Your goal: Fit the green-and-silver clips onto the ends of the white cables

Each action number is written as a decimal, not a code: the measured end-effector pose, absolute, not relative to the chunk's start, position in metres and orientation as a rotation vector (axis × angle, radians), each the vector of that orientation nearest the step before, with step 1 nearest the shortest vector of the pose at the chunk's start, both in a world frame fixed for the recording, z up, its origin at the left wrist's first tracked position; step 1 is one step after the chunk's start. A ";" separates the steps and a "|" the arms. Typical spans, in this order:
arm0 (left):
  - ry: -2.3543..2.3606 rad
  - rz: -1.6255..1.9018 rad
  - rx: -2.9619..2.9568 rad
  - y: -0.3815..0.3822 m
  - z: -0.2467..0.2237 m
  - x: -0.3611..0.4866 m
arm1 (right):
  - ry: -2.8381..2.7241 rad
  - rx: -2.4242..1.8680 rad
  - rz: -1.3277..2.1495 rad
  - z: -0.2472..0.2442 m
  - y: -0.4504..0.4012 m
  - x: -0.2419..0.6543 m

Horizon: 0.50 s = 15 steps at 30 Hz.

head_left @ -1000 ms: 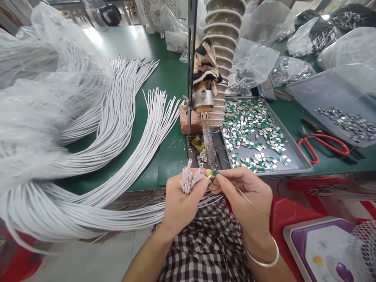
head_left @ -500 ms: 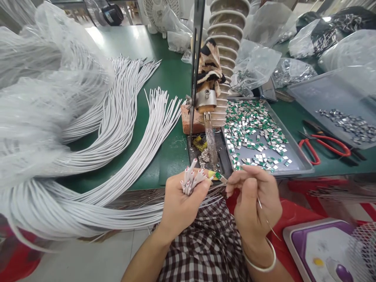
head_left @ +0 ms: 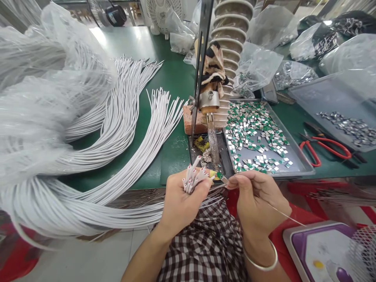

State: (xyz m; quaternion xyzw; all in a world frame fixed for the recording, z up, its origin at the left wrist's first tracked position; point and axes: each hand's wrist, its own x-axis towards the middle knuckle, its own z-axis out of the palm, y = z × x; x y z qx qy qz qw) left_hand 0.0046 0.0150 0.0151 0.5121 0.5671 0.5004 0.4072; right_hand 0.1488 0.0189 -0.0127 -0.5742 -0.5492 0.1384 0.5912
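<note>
My left hand is closed round a bundle of white cables, their cut ends with reddish tips pointing up. Yellow wrapping shows on a left fingertip, beside a small green circuit board with a flat metal connector end. Pinched at that metal end are the thumb and fingertips of my right hand. A thin silvery wire trails out of my right hand toward the lower right. Just beyond my hands, an upright soldering iron points down at a dark tray holding solder lumps and a yellow sponge.
A metal tray of small green boards lies right of the iron. Red-handled pliers and a plastic bin of metal parts are farther right. Long white cables cover the left side. A ribbed hose rises behind the iron.
My right hand has turned and its fingers have closed onto the board's metal end. The thin wire now points farther right. My left hand keeps its hold on the cables.
</note>
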 end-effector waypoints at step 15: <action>1.453 1.235 1.311 0.015 0.011 0.003 | -1.336 -1.210 0.239 -0.010 0.012 0.151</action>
